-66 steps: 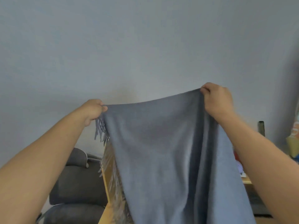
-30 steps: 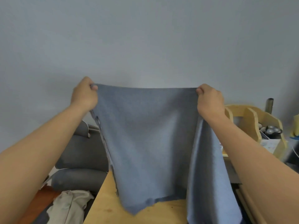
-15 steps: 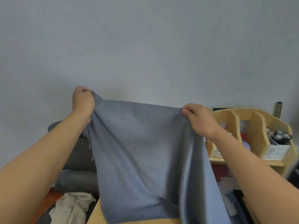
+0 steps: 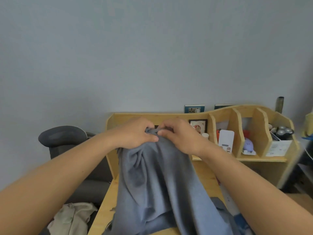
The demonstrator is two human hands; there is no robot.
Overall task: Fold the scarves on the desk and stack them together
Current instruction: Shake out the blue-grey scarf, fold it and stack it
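A blue-grey scarf (image 4: pixel 160 184) hangs in loose folds from both my hands down onto the wooden desk (image 4: pixel 105 206). My left hand (image 4: pixel 135 134) and my right hand (image 4: pixel 179 134) are pressed together at the scarf's top edge, each gripping a bunched corner. The two hands touch above the middle of the desk, in front of its back shelf. A short fringe shows at the scarf's left edge under my left hand. The scarf's lower part runs out of view at the bottom.
A wooden desk shelf (image 4: pixel 237 116) with compartments at the back right holds small items, a white box (image 4: pixel 226 139) and an electric shaver (image 4: pixel 282 131). A grey chair (image 4: pixel 64 141) stands left of the desk. A beige cloth (image 4: pixel 74 217) lies at the lower left.
My hands were apart, holding the scarf spread wide and high. They have come together and dropped lower, so the scarf is doubled over and hangs narrower. The view has tilted down toward the desk.
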